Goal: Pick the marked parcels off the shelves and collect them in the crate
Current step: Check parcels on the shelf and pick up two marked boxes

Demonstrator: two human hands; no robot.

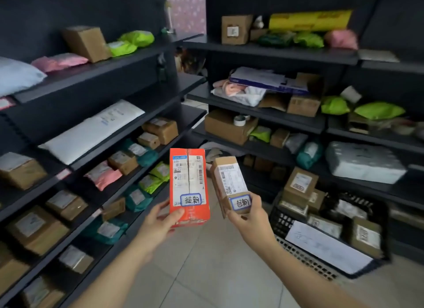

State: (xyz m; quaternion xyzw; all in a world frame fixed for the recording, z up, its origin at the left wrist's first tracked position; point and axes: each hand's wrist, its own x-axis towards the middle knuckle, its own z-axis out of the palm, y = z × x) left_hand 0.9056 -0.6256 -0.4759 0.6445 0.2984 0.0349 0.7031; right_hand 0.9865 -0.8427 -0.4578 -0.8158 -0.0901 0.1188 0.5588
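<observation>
Left grip (160, 225) clasps red box (189, 186), right grip (245, 218) brown box (229, 183) (both marked); crate (278, 220) at right holds several, these two not yet in

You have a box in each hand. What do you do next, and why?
Probably lower the brown box in the right hand into the crate. It and the orange box in the left hand both carry a blue-ringed mark, and the crate stands on the floor just right of it.
</observation>
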